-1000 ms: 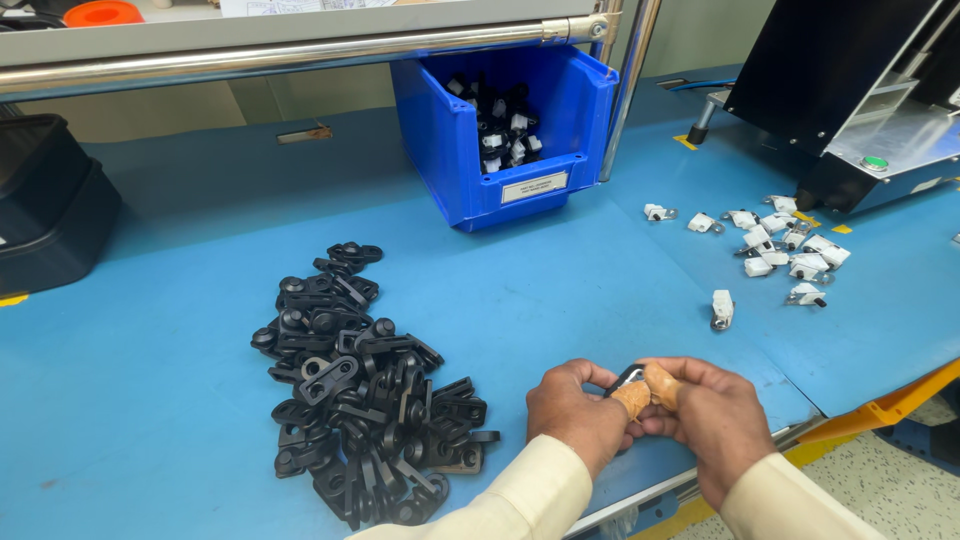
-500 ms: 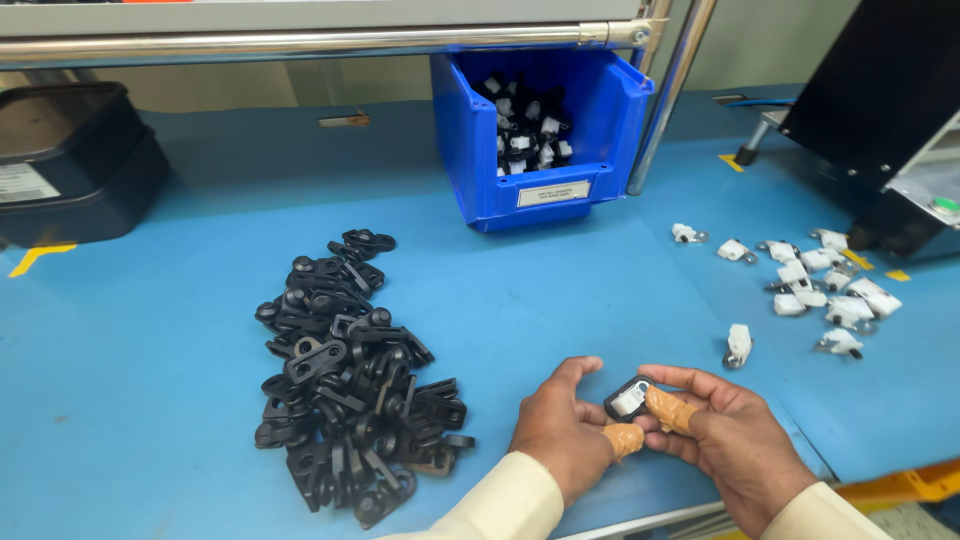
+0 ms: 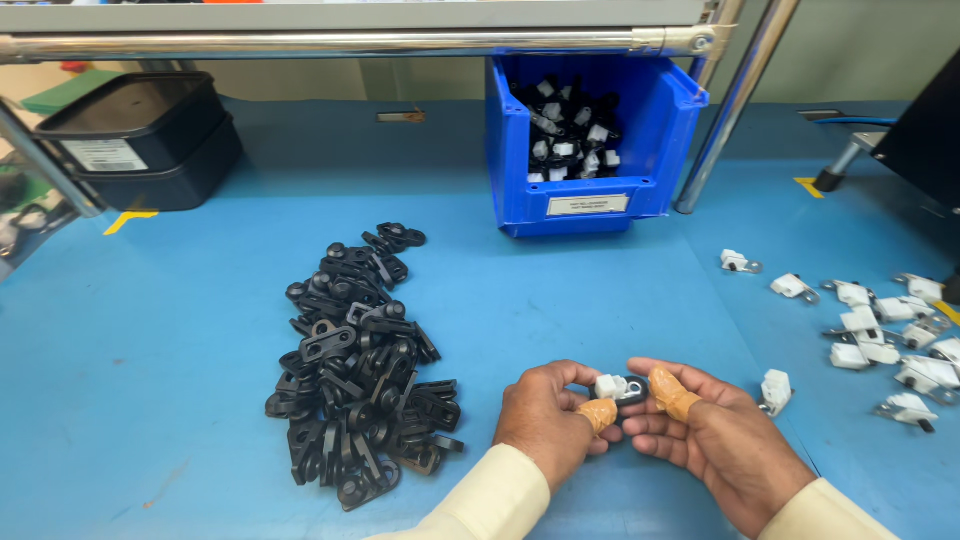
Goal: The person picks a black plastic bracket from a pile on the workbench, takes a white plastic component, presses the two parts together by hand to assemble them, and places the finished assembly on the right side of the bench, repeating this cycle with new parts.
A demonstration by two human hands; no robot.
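Left hand [image 3: 545, 420] and right hand [image 3: 715, 435] meet low over table [image 3: 560, 300], both pinching one small white-and-black part [image 3: 620, 388] between tan-capped thumbs. A second ago same grip, same spot; only view has swung left, part now turned white side up. Black bracket pile [image 3: 355, 365] just left. Loose white clips [image 3: 880, 335] scattered right. Blue bin [image 3: 590, 135] behind, part-filled.

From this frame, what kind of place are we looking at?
Likely a factory assembly bench: a blue worktop with a heap of black brackets, scattered white clips, and a blue parts bin. Both hands, left hand and right hand, hold one small part.
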